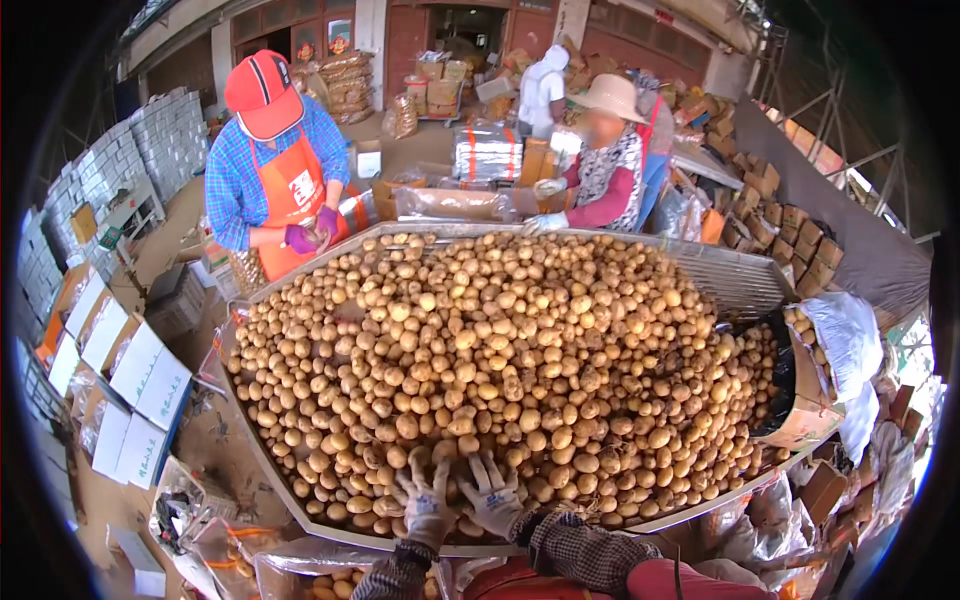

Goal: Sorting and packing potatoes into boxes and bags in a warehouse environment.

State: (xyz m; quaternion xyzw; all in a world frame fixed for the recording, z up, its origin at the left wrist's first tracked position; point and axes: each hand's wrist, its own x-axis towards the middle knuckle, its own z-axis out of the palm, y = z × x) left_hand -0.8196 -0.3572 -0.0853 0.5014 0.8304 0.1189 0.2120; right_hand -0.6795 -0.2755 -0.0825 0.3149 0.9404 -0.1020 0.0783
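A broad heap of small potatoes (480, 360) covers the metal-rimmed sorting table (300, 510) before me. Both my hands wear white gloves with dark print on the back. My left hand (426, 506) lies over potatoes near the table's front edge, fingers spread and pointing away from me. Just to its right, my right hand (495, 501) reaches in at a slant, its fingers also apart and touching potatoes. Neither palm shows, so what lies beneath them is hidden. Directly below the rim stands a plastic-lined container (300, 562) with potatoes inside.
Across the table stand a person in an orange apron (289, 195) and another in a straw hat (607, 165). A cardboard box (806, 412) of potatoes tips onto the table's right end. White cartons (127, 382) are stacked at left; metal slats (739, 281) show at the back right.
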